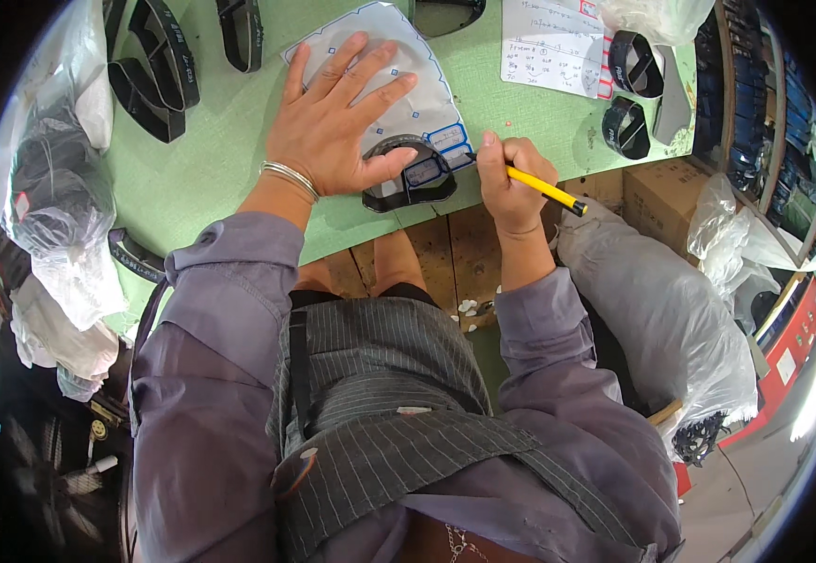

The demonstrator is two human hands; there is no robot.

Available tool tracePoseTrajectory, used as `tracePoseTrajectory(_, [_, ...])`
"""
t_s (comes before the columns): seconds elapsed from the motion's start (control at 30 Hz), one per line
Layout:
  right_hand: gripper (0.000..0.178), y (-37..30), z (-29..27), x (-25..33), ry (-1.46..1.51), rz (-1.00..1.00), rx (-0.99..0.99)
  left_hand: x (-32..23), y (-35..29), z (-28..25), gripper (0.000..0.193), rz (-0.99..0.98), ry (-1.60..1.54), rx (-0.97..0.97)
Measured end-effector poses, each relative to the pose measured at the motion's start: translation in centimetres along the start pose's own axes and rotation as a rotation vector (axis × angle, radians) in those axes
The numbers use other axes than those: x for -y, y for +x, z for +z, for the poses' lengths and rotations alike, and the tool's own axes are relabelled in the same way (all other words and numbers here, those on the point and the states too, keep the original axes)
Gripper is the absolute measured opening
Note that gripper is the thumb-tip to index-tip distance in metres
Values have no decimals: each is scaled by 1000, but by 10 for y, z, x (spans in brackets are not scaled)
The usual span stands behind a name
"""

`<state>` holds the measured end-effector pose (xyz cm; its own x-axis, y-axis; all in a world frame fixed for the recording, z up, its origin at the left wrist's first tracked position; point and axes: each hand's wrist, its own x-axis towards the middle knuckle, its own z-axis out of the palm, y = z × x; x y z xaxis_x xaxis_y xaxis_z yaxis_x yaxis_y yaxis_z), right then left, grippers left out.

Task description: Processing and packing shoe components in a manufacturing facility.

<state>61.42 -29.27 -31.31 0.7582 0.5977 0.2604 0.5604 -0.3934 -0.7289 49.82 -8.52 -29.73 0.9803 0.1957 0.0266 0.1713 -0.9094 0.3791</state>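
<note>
My left hand [337,117] lies flat with its fingers spread on a white sheet [431,94] marked with blue outlines. Its thumb reaches over a black metal cutting die [431,194], a curved frame with a crossbar, near the table's front edge. In my right hand [520,174] is a yellow pen [544,190] with a black end. The pen's dark tip is at the blue-outlined writing on the sheet, just right of the die. Under my palm part of the sheet is hidden.
Several more dies stand on the green table [211,178], including a pair [154,70] far left and one [625,129] at the right. A handwritten paper [553,47] lies far right. Plastic bags [65,178] hang left; a large wrapped bundle [661,291] and a cardboard box [661,202] stand right.
</note>
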Motion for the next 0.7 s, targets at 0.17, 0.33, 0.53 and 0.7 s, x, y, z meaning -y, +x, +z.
tracePoseTrajectory(0.17, [33,-1,-1,0,-8,9,-11,0,0,0,64,-3,-8,1])
tracePoseTrajectory(0.33, [34,-2,-10,-4,243,282,83,0,0,-1,64,8,13,9])
tracePoseTrajectory(0.53, [36,-4,-8,-4,32,-31,72,0,-1,-1,65,9,4,3])
tracePoseTrajectory(0.7, [35,-3,-5,-3,13,-83,51,0,-1,-1,65,9,7,6])
